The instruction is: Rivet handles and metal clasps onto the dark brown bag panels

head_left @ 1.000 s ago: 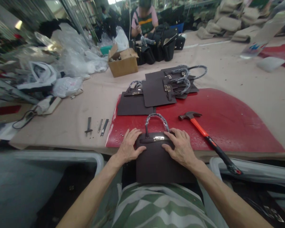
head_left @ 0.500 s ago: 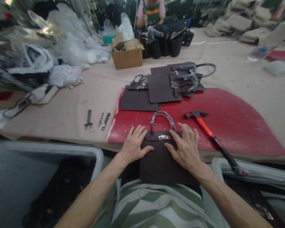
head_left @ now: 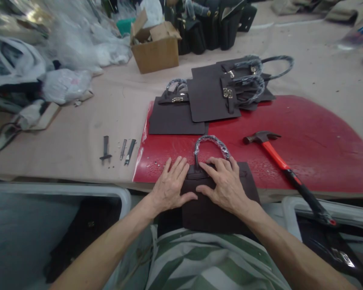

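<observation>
A dark brown bag panel (head_left: pixel 220 215) lies at the table's front edge, its lower part against the striped apron. A plastic-wrapped handle (head_left: pixel 211 138) arches up from its top. My left hand (head_left: pixel 171 185) rests flat on the panel's upper left corner, fingers together and thumb stretched out. Across the strap near the top lies my right hand (head_left: pixel 225 181), fingers bent but apart, with its fingertips by the handle's base. It covers the strap's metal clasp. Neither hand is closed around anything.
Right of the panel, a hammer (head_left: pixel 282 167) lies on a red mat (head_left: pixel 314 137), its grip past the table edge. More bag panels (head_left: pixel 213 102) are stacked behind. Small metal tools (head_left: pixel 127 151) lie left. Bins (head_left: pixel 125 197) flank me below. A cardboard box (head_left: pixel 157 52) stands farther back.
My right hand has slid left along the strap, over the clasp that showed before. The left hand stays on the panel's corner. The view has tilted down.
</observation>
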`<state>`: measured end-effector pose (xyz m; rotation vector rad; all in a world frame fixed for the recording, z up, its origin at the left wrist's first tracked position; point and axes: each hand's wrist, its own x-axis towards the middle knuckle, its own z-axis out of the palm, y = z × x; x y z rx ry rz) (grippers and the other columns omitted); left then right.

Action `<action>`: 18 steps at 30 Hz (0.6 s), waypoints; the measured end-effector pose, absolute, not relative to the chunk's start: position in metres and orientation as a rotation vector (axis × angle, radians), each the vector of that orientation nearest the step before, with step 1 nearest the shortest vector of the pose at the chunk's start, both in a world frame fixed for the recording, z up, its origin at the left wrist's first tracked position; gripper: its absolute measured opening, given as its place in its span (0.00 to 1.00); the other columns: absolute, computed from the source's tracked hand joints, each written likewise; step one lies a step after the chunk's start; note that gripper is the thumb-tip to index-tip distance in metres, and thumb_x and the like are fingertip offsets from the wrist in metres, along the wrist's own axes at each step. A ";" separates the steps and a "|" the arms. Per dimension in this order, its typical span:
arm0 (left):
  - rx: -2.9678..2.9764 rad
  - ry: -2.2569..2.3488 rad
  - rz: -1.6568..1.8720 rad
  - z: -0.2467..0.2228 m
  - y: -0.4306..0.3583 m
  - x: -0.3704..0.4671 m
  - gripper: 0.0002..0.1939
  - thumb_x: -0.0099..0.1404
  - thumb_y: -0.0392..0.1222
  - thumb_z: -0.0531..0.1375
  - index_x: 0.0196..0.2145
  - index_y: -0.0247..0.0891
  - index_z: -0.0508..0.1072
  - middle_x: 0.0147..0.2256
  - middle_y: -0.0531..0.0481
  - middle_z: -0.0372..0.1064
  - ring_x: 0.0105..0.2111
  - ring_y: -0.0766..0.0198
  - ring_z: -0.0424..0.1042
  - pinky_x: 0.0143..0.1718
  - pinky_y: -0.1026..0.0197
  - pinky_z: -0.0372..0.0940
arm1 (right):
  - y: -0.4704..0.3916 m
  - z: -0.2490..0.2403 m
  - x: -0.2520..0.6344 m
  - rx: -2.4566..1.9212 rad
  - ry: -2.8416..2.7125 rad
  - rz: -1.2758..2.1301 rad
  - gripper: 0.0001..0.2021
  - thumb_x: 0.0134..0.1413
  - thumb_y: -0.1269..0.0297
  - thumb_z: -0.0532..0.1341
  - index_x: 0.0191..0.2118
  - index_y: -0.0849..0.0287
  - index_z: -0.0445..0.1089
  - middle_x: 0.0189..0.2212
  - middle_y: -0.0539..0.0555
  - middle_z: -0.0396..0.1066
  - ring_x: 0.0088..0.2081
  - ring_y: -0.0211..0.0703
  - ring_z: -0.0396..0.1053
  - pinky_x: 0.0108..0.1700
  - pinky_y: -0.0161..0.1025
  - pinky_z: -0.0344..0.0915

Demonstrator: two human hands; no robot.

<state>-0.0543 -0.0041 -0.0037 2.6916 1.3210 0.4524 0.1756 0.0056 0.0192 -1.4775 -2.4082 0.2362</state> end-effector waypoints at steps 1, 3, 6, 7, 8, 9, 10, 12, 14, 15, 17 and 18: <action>2.693 1.318 0.443 -0.004 -0.004 -0.055 0.48 0.64 0.64 0.62 0.67 0.25 0.56 0.67 0.27 0.53 0.70 0.38 0.47 0.70 0.33 0.43 | 0.005 0.018 0.173 -1.493 -2.395 0.230 0.30 0.55 0.46 0.66 0.60 0.54 0.69 0.57 0.61 0.66 0.58 0.60 0.61 0.67 0.64 0.42; 2.692 1.320 0.436 -0.005 -0.004 -0.055 0.46 0.65 0.63 0.61 0.67 0.25 0.55 0.67 0.26 0.52 0.71 0.39 0.46 0.70 0.33 0.42 | 0.003 0.017 0.169 -1.507 -2.395 0.215 0.31 0.53 0.45 0.67 0.59 0.54 0.69 0.57 0.62 0.66 0.57 0.61 0.61 0.68 0.64 0.41; 2.680 1.325 0.444 -0.009 -0.004 -0.054 0.44 0.66 0.61 0.60 0.68 0.27 0.55 0.67 0.27 0.52 0.71 0.39 0.46 0.70 0.33 0.41 | 0.003 0.017 0.166 -1.524 -2.407 0.192 0.32 0.52 0.45 0.68 0.59 0.56 0.69 0.57 0.62 0.66 0.57 0.62 0.61 0.68 0.65 0.40; 2.672 1.328 0.451 -0.010 -0.004 -0.054 0.44 0.66 0.61 0.60 0.67 0.27 0.55 0.67 0.27 0.53 0.71 0.39 0.46 0.70 0.33 0.41 | 0.003 0.017 0.166 -1.532 -2.407 0.188 0.32 0.52 0.45 0.68 0.59 0.56 0.69 0.56 0.62 0.66 0.57 0.62 0.61 0.68 0.65 0.40; 2.663 1.331 0.459 -0.010 -0.004 -0.054 0.44 0.66 0.60 0.61 0.67 0.27 0.55 0.67 0.27 0.53 0.71 0.39 0.46 0.70 0.33 0.41 | 0.003 0.017 0.166 -1.538 -2.404 0.185 0.31 0.53 0.46 0.68 0.59 0.55 0.69 0.56 0.62 0.67 0.57 0.62 0.62 0.68 0.65 0.40; 2.651 1.336 0.467 -0.010 -0.004 -0.053 0.44 0.66 0.60 0.61 0.67 0.27 0.55 0.67 0.27 0.53 0.71 0.40 0.46 0.70 0.33 0.42 | 0.002 0.016 0.166 -1.538 -2.402 0.184 0.31 0.53 0.46 0.68 0.59 0.55 0.69 0.56 0.62 0.67 0.57 0.62 0.62 0.68 0.65 0.41; 2.636 1.345 0.475 -0.008 -0.004 -0.052 0.44 0.66 0.60 0.61 0.67 0.27 0.55 0.67 0.28 0.53 0.71 0.40 0.46 0.70 0.33 0.42 | 0.002 0.016 0.167 -1.532 -2.399 0.182 0.31 0.53 0.46 0.67 0.59 0.55 0.68 0.56 0.62 0.67 0.57 0.62 0.62 0.68 0.65 0.41; 2.594 1.363 0.489 -0.002 -0.005 -0.050 0.45 0.65 0.61 0.62 0.67 0.28 0.56 0.67 0.28 0.54 0.71 0.41 0.48 0.70 0.33 0.44 | 0.003 0.015 0.169 -1.498 -2.392 0.162 0.29 0.55 0.47 0.66 0.59 0.54 0.68 0.56 0.62 0.67 0.57 0.62 0.62 0.67 0.65 0.43; 2.540 1.373 0.531 0.006 -0.005 -0.049 0.44 0.63 0.63 0.63 0.65 0.29 0.59 0.66 0.30 0.58 0.70 0.42 0.51 0.70 0.34 0.47 | 0.004 0.012 0.171 -1.440 -2.378 0.112 0.27 0.57 0.47 0.63 0.59 0.54 0.68 0.55 0.62 0.68 0.56 0.63 0.63 0.65 0.66 0.46; 2.512 1.377 0.573 0.010 -0.005 -0.050 0.41 0.64 0.62 0.63 0.64 0.30 0.61 0.64 0.31 0.60 0.69 0.44 0.54 0.70 0.36 0.50 | 0.006 0.009 0.172 -1.405 -2.364 0.075 0.25 0.59 0.46 0.61 0.58 0.53 0.69 0.54 0.63 0.69 0.55 0.63 0.64 0.64 0.67 0.47; 2.457 1.412 0.695 0.017 -0.004 -0.058 0.30 0.68 0.57 0.60 0.59 0.34 0.67 0.60 0.36 0.67 0.65 0.49 0.62 0.68 0.41 0.56 | 0.010 0.003 0.173 -1.333 -2.332 0.007 0.25 0.62 0.44 0.55 0.57 0.54 0.70 0.51 0.63 0.70 0.52 0.64 0.66 0.62 0.68 0.50; 2.426 1.465 0.764 0.021 -0.002 -0.066 0.22 0.71 0.54 0.58 0.55 0.36 0.70 0.56 0.38 0.70 0.61 0.51 0.66 0.66 0.44 0.60 | 0.013 0.000 0.174 -1.301 -2.319 -0.016 0.26 0.62 0.42 0.53 0.56 0.55 0.70 0.50 0.64 0.70 0.50 0.65 0.66 0.61 0.69 0.51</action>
